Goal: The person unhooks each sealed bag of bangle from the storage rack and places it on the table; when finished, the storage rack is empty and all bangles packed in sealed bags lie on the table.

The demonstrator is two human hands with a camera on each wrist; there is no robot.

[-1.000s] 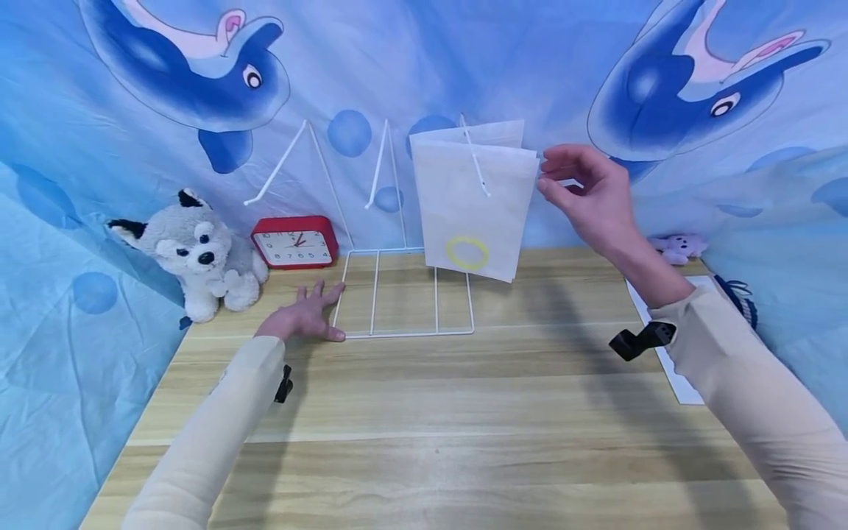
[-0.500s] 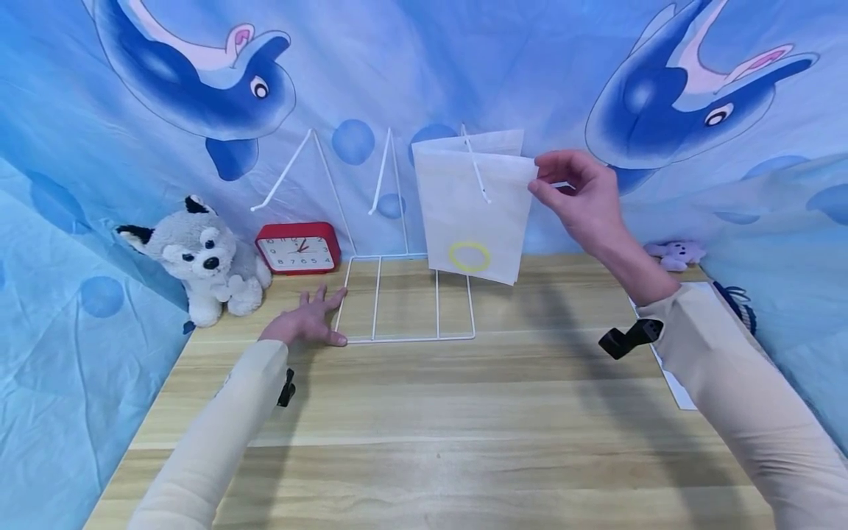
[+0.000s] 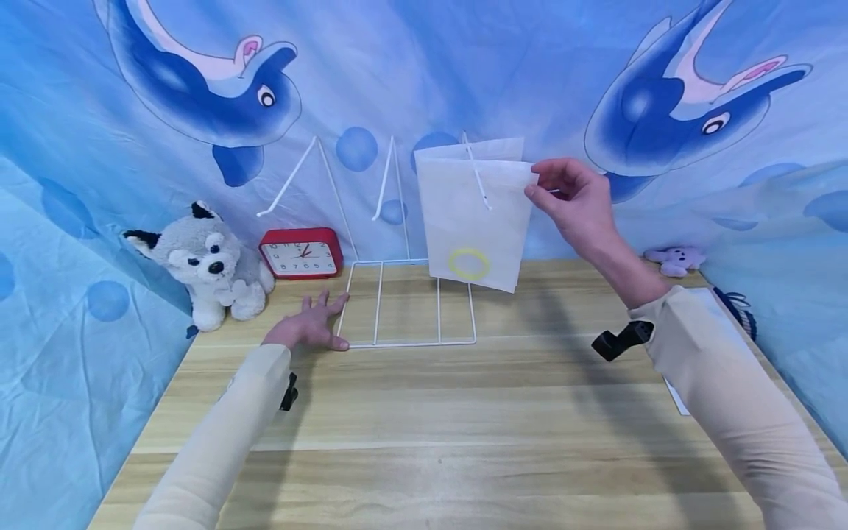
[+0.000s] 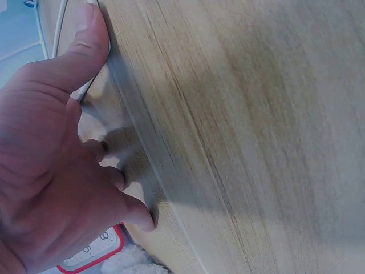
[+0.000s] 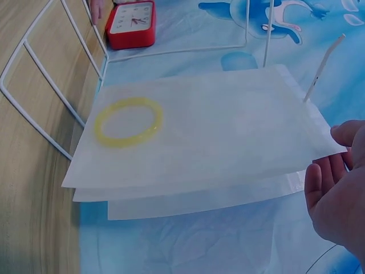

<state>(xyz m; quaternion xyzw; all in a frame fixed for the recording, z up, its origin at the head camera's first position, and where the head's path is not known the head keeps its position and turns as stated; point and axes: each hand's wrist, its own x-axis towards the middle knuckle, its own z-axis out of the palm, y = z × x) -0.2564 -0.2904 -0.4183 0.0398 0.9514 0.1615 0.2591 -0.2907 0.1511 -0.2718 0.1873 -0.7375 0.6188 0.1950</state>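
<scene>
A white wire rack [image 3: 411, 345] stands at the back of the table, its upright arms ending in slanted hooks. Translucent white pouches [image 3: 473, 210] hang from its right hook, layered one behind another. Through the front pouch shows a yellow ring [image 5: 122, 141] near the bottom. My right hand [image 3: 578, 210] pinches the front pouch's upper right corner, thumb on the front face and fingers behind, as the right wrist view shows. My left hand [image 3: 309, 324] rests at the rack's left base wire with fingers spread, its thumb at the front corner.
Left of the rack are a red clock [image 3: 301, 254] and a grey-white plush husky [image 3: 212, 261]. At the right edge lie a small purple plush toy [image 3: 676, 260], a white board [image 3: 676, 397] partly under my sleeve, and a dark striped item [image 3: 738, 313]. A blue dolphin-print cloth [image 3: 424, 66] hangs behind.
My right hand has closed in leftward from beside the pouch and now pinches its corner. The left hand stays at the rack; the whole head view has shifted slightly.
</scene>
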